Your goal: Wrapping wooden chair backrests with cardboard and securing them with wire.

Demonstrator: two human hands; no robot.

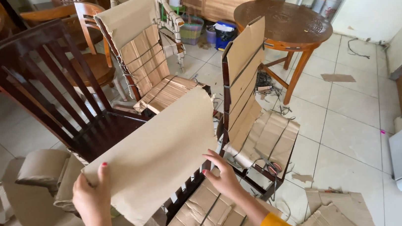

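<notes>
Partly hidden behind the cardboard sheet (153,153): dark chair (59,88).

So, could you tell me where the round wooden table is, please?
The round wooden table stands at the upper right of the head view, behind the cardboard-wrapped chair.

A plain brown sheet of corrugated cardboard (153,155), slightly bowed, is held up slantwise. Its lower left corner sits pinched under the left thumb, and its right edge rests against the right fingertips, spanning between them.
</notes>
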